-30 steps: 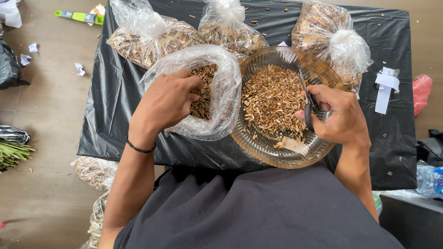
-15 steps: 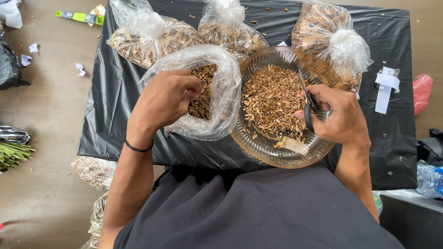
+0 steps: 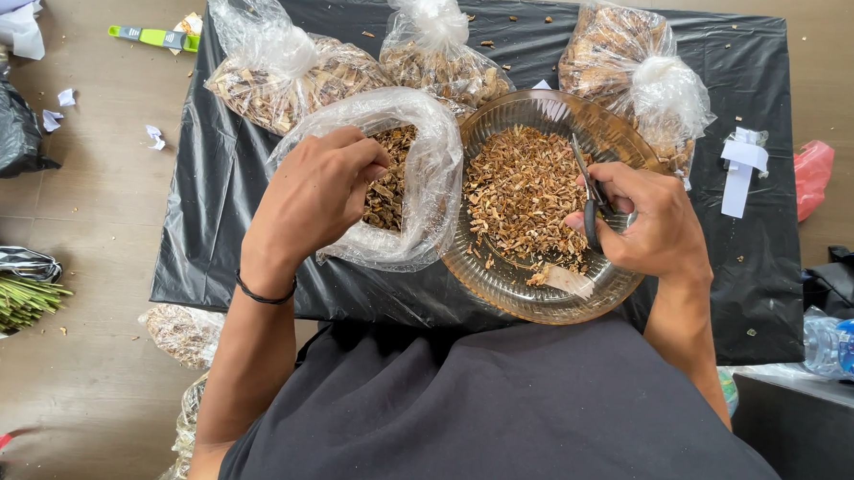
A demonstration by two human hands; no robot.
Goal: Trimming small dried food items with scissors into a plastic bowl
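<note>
Head view showed the work partway: the left hand pinched dried pieces inside the open clear bag, the right hand gripped closed scissors over the glass bowl already heaped with cut bits, three tied bags behind.

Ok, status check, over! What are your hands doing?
Left hand reaching into open bag of dried bits. Right hand holding scissors over glass bowl. Three tied bags behind, nothing blocking.
</note>
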